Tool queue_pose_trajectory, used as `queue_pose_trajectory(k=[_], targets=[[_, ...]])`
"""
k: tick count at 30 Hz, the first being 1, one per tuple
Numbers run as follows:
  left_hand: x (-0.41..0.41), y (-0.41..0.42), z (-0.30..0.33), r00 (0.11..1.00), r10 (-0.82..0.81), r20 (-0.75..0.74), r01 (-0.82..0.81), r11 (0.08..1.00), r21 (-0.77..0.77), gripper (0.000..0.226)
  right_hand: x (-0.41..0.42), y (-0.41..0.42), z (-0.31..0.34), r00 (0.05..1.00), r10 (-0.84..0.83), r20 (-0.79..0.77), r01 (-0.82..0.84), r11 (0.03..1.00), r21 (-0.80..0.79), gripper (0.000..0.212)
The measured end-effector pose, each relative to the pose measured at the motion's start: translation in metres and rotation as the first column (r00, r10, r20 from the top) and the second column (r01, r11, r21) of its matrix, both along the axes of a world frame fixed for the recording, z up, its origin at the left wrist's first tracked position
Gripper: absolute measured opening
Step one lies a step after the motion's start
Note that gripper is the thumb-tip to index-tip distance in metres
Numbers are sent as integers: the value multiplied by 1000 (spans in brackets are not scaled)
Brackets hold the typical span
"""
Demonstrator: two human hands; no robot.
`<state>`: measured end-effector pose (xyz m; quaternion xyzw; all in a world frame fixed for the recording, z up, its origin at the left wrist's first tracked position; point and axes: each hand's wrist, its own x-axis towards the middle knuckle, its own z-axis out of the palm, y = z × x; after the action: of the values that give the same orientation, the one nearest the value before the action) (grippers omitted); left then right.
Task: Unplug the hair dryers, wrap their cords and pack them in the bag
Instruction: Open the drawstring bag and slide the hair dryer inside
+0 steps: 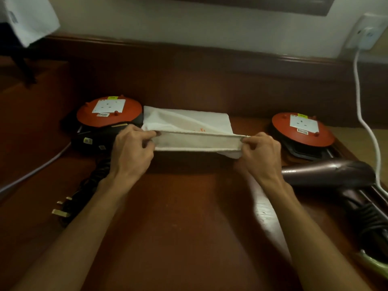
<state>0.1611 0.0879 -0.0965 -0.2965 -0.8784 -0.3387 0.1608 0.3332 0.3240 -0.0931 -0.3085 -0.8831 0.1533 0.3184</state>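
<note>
Two bare forearms in shot, no sleeves showing anywhere up to the frame's edge; left hand and right hand both uncovered; knuckles and wrist bones plainly visible; fingernails look short, though blurred.

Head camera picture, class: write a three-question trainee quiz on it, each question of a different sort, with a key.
1. True or false: both hair dryers are already inside the white cloth bag.
2. Multiple choice: what does the left hand grip? A) a plug B) the bag's open edge C) a red cable reel
3. Fill in: the brown hair dryer lies on the wooden table to the ____ of the right hand.

Key: 1 false, the brown one lies out on the table and a black one lies by the left red cable reel; 2 B; 3 right.
</note>
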Motion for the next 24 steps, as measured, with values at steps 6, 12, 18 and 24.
queue_pose_trajectory(k=[6, 12, 18, 24], targets=[[3, -13, 6, 998, 37, 57, -26, 985, -168, 47, 16, -9, 18, 961, -163, 225, 123, 976, 182, 22], [10, -28, 14, 997, -72, 6, 72, 978, -194, 56, 30, -19, 9, 932, -180, 315, 118, 971, 207, 20], [16, -37, 17, 993, -102, 51, 107, 987, -118, 55, 39, -25, 10, 966, -163, 200, 145, 984, 101, 19], [13, -38, 34, 995, -8, 102, 10, 1000, -22, 47, 44, -19, 27, 940, -190, 283, 127, 966, 226, 19]])
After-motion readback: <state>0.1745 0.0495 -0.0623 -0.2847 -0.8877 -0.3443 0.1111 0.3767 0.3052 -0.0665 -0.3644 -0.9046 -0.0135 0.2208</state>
